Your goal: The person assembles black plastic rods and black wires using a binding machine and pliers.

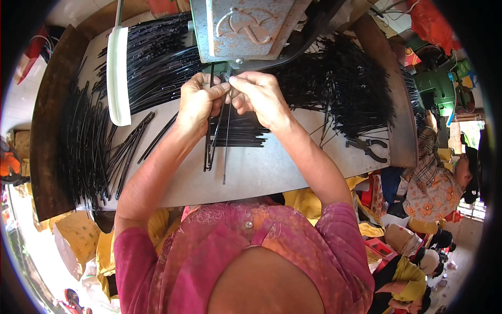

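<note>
My two hands meet just below the head of a grey-green machine (246, 31) with a raised umbrella shape on its front. In the closed fingers of my left hand (196, 102) are narrow black metal umbrella ribs (208, 152), hanging toward me. My right hand (264, 97) pinches close beside it, at the top of a thinner dark rod (225, 162). Fingers cover the point where the pieces come together, so I cannot see how they join. Beneath my hands, a small stack of black ribs (248, 136) lies crosswise on the pale worktop (293, 172).
Black rib bundles (86, 152) fill the left side, with more ribs (157, 68) behind. A tangled heap of rib assemblies (355, 83) covers the far right, near black-handled pliers (368, 148). Wooden boards (52, 131) edge the table. A white strip (119, 78) hangs at left. Another person (434, 191) is at right.
</note>
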The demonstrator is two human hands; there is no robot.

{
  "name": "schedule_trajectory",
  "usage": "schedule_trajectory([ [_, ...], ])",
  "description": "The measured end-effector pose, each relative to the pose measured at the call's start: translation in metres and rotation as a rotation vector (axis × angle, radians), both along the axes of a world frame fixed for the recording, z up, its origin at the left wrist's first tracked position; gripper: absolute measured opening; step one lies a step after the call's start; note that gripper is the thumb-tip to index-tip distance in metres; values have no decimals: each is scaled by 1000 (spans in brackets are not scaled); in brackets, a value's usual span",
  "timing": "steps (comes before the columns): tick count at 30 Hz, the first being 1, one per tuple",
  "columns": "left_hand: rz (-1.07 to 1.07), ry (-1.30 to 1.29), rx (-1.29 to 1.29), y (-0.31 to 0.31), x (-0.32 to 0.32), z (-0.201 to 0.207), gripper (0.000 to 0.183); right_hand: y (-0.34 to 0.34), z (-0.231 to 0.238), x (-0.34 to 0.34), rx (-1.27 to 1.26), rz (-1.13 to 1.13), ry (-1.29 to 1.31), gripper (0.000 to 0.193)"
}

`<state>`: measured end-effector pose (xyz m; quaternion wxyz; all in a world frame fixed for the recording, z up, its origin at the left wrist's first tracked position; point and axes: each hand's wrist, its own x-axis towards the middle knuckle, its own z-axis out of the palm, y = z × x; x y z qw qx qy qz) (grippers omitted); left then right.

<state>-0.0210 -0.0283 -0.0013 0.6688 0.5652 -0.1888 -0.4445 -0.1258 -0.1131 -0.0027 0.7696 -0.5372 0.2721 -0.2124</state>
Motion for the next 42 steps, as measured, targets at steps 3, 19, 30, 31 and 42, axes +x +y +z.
schedule_trajectory([
  [3, 3, -13, 20, 0, 2, 0, 14, -8, 9, -12, -72, -24, 130, 20],
  [19, -317, -1273, 537, 103, 102, 36, 21, -63, 14, -87, -790, 4, 624, 10],
  [30, -331, -1751, 36, 24, 4, 8, 8, -43, 3, -55, -1548, 107, 577, 8],
  [31, -316, -1795, 29, 15, 2, -2, 11, -43, 5, -56, -1535, 38, 517, 7],
  [42, -233, -1633, 27, 7, -3, -23, 8, -42, 3, -62, -487, -469, 5, 13],
])
